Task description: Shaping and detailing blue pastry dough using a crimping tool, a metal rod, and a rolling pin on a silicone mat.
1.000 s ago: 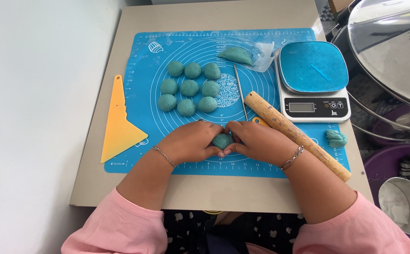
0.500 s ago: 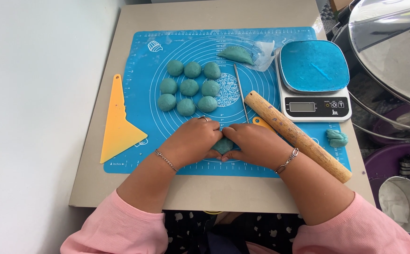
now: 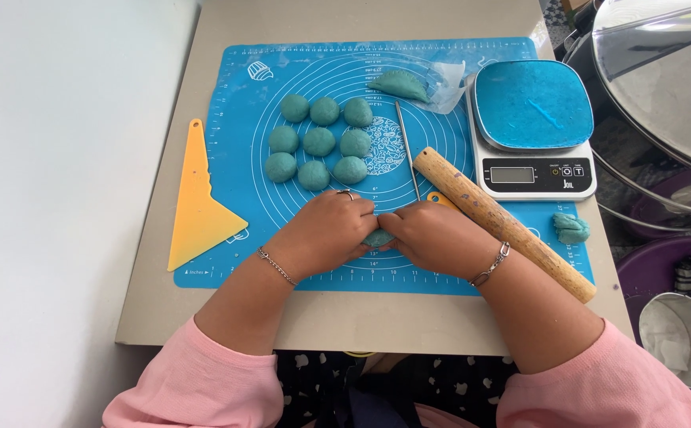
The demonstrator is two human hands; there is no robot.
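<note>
Small beige table (image 3: pixel 203 47), blue baking mat (image 3: pixel 440 277) on top, white wall to the left. Nearest: left hand (image 3: pixel 326 231) and right hand (image 3: pixel 433 235) cupped tight around one teal dough piece (image 3: pixel 378 238), fingertips touching. Same grip as a moment ago, hands pressed a bit closer now. Little free mat near the front edge. Wooden rolling pin (image 3: pixel 504 223) just beside the right wrist. Farther: nine dough balls (image 3: pixel 319 143), yellow scraper (image 3: pixel 197 202), kitchen scale (image 3: pixel 533 131).
</note>
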